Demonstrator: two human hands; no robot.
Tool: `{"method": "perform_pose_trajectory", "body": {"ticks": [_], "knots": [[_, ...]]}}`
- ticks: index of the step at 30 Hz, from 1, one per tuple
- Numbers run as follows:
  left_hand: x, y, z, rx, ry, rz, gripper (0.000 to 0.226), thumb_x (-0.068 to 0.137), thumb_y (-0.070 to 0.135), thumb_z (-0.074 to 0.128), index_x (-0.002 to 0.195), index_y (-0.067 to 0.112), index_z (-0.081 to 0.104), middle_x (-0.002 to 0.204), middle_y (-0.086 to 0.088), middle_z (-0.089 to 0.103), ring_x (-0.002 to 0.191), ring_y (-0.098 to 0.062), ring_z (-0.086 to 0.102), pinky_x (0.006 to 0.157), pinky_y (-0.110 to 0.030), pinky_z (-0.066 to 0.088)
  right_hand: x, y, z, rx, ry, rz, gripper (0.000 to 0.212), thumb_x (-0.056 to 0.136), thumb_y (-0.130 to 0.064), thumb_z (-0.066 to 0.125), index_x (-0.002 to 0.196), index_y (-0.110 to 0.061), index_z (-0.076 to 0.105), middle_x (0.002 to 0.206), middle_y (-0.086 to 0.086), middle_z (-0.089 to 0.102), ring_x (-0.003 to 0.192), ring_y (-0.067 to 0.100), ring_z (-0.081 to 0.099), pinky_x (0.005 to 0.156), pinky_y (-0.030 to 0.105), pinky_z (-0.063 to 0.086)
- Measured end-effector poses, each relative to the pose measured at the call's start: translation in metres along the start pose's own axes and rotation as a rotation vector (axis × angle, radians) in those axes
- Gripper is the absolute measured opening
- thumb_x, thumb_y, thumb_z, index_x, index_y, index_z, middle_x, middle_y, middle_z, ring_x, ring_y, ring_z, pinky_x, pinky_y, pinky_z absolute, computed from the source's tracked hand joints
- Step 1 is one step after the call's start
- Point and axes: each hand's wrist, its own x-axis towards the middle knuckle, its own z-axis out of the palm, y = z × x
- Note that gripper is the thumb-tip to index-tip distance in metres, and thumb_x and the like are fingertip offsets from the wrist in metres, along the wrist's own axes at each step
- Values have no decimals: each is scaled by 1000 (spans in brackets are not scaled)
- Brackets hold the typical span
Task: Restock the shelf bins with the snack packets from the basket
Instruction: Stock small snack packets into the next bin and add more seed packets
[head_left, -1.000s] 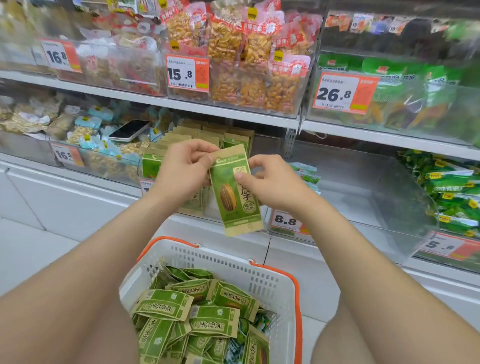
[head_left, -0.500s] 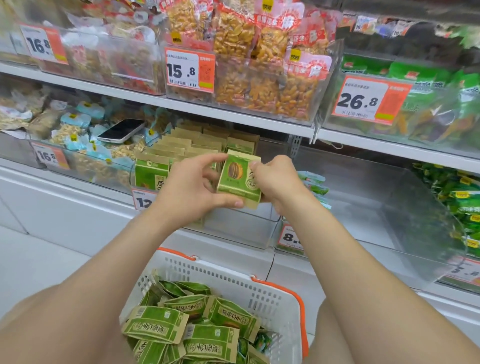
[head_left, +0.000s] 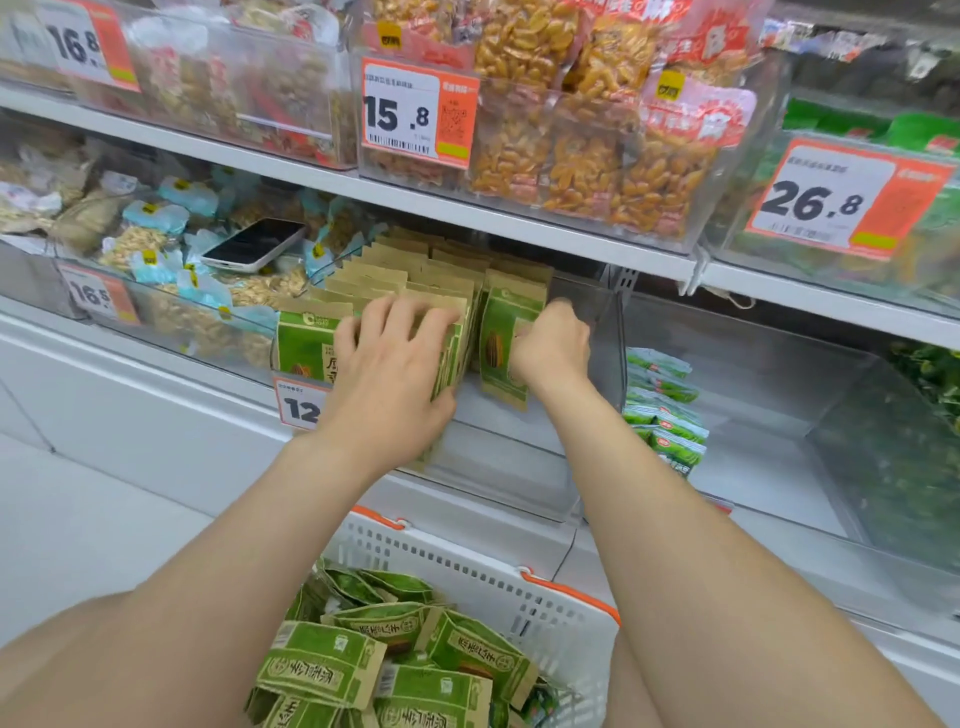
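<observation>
The right grip (head_left: 550, 345) was closed on 1 green-and-brown paper snack packet with a seed picture (head_left: 500, 338), fingers curled round its right edge, holding it upright inside the clear plastic shelf bin (head_left: 597, 322). The packet's lower edge hung just above the bin floor, and a few like packets stood behind it. Just to its left, the left grip (head_left: 389, 374) lay open, its 4 fingers spread flat over the tops of the standing rows of matching packets (head_left: 374, 275) and its thumb against the front one. The rows were packed too tightly to count.

Below both forearms sat 1 white perforated plastic basket with an orange rim (head_left: 467, 566), holding a loose heap of the same green packets (head_left: 322, 660); at least 6 showed, the rest buried.

In the bin to the right lay a short stack of small bright-green sachets (head_left: 665, 410). In the bin to the left, 1 white-edged phone with a dark screen (head_left: 254, 244) rested on blue-topped bags. 5 orange-and-white price tags showed, the nearest above reading 15.8 (head_left: 410, 114).
</observation>
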Motion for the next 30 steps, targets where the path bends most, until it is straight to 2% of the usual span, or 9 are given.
{"method": "perform_pose_trajectory", "body": {"ticks": [7,10,14,16,18,22,25,28,30], "knots": [[0,0,2,-20,10,-3,72,78,32,77,145,30,49,139,1,47,137,-28,34,108,-48,26,14,8,14,21,42,0,23,99,-13,63,120,-6,60,126,20,63,116,43,60,82,36,44],[-2,3,-2,-43,40,10,68,80,34,77,143,29,50,138,1,47,136,-27,35,108,-48,27,17,8,15,57,42,43,41,99,-16,68,132,-2,47,129,21,60,118,42,61,86,41,49],[-6,10,-11,-77,169,16,53,81,31,76,131,26,59,135,-2,49,133,-29,39,103,-45,28,15,8,12,75,34,78,53,98,-17,68,138,-1,38,131,20,59,120,41,60,81,37,44],[-9,13,-18,-111,251,32,36,83,27,74,118,24,63,123,-2,52,121,-29,44,96,-42,32,13,9,7,58,-6,92,53,96,-16,68,138,0,41,133,20,58,122,41,60,84,38,46],[-14,15,-24,-183,281,59,15,88,24,71,102,21,63,99,2,55,99,-25,49,83,-41,41,8,9,0,-28,-46,43,36,94,-18,67,124,-2,56,128,19,61,117,41,62,82,35,46],[-31,13,-28,-259,-2,12,9,95,34,61,87,31,59,57,12,58,57,-10,58,57,-34,52,-13,10,-16,-210,-91,-201,8,96,-13,57,95,-8,51,115,23,56,103,44,58,78,36,42],[-45,13,-24,-98,-309,46,14,96,40,55,90,32,64,73,13,68,71,-16,68,57,-30,49,-26,21,-11,-271,-84,-329,10,96,-14,53,88,-8,53,99,21,58,99,45,57,73,38,40],[-54,17,-24,-23,-497,85,13,97,44,56,96,34,65,85,12,70,83,-18,69,60,-31,42,-26,30,-5,-258,-107,-291,19,98,-22,59,108,-9,67,110,22,64,109,45,58,82,43,46],[-55,19,-23,-5,-536,104,14,98,44,55,98,35,65,88,12,70,85,-19,69,59,-31,42,-17,29,-8,-189,-57,-226,21,98,-21,59,108,-6,69,113,24,65,109,46,61,82,40,48]]}}
